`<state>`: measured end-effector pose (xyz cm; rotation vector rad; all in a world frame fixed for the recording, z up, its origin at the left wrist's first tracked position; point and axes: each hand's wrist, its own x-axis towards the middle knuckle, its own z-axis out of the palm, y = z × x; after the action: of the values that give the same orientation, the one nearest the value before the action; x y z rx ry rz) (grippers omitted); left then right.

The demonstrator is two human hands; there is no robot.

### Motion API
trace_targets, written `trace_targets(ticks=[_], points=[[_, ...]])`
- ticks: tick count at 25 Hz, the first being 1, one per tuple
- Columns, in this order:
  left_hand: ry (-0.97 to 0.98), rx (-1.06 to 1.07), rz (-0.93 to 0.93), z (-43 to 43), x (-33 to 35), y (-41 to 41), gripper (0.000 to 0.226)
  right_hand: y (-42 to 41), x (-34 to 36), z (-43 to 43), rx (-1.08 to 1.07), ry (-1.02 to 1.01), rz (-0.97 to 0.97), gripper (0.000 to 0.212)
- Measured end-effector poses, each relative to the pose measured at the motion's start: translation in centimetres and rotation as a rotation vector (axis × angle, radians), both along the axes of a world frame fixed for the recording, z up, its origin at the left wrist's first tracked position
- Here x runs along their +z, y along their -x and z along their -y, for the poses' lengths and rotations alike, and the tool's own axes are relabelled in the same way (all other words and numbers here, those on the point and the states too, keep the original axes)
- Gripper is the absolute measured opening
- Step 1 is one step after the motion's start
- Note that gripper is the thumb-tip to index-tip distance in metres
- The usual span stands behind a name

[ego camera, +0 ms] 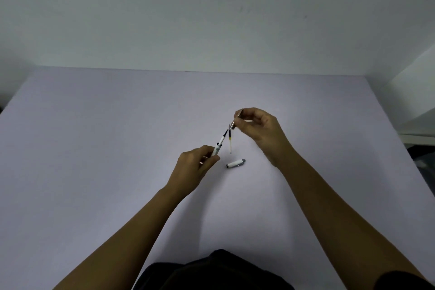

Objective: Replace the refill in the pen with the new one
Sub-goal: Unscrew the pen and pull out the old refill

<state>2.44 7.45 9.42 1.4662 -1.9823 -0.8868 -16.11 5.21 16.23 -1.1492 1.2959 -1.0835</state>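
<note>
Spreading across most of the view, the pale lilac table (117, 148) carries only a white cap (235, 163), which lies on its side between the two hands. The right hand (260, 130), raised above the table, pinches a thin refill (230, 142) at its top between thumb and fingertips, so it hangs almost straight down. The left hand (196, 168) is closed around the white barrel (216, 150), tilted up to the right, with a second refill (223, 138) sticking out of its open end, close beside the hanging one.
</note>
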Motion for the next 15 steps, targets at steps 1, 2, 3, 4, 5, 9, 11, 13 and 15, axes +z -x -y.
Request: trace_targets(ticks=[1, 2, 3, 4, 5, 9, 11, 13, 15], points=[[-0.025, 0.016, -0.004, 0.2, -0.1, 0.0, 0.016, 0.2, 0.2, 0.4, -0.034, 0.005, 0.042, 0.012], [-0.047, 0.030, -0.009, 0.4, -0.3, 0.1, 0.016, 0.6, 0.2, 0.7, -0.079, 0.004, 0.120, 0.013], [-0.065, 0.041, -0.015, 0.7, -0.5, 0.1, 0.016, 1.1, -0.4, 1.1, -0.149, -0.015, 0.219, 0.014], [-0.075, 0.052, -0.019, 0.8, -0.7, 0.1, 0.016, 1.5, -1.3, 1.4, -0.242, -0.053, 0.312, 0.014], [-0.078, 0.062, -0.019, 1.0, -0.8, 0.1, 0.015, 1.8, -2.8, 1.6, -0.347, -0.114, 0.335, 0.013], [-0.092, 0.061, -0.008, 1.2, -1.3, 0.2, 0.015, 1.3, -13.3, -0.4, -0.524, -0.519, 0.023, 0.008], [-0.103, 0.059, -0.006, 1.2, -1.5, 0.1, 0.016, 0.4, -16.8, -1.6, -0.549, -0.648, -0.065, 0.013], [-0.120, 0.065, 0.001, 1.1, -1.5, -0.1, 0.016, -0.1, -18.5, -2.0, -0.601, -0.705, -0.132, 0.025], [-0.137, 0.067, 0.007, 1.1, -1.5, -0.2, 0.016, -0.4, -19.1, -1.8, -0.601, -0.723, -0.185, 0.027]])
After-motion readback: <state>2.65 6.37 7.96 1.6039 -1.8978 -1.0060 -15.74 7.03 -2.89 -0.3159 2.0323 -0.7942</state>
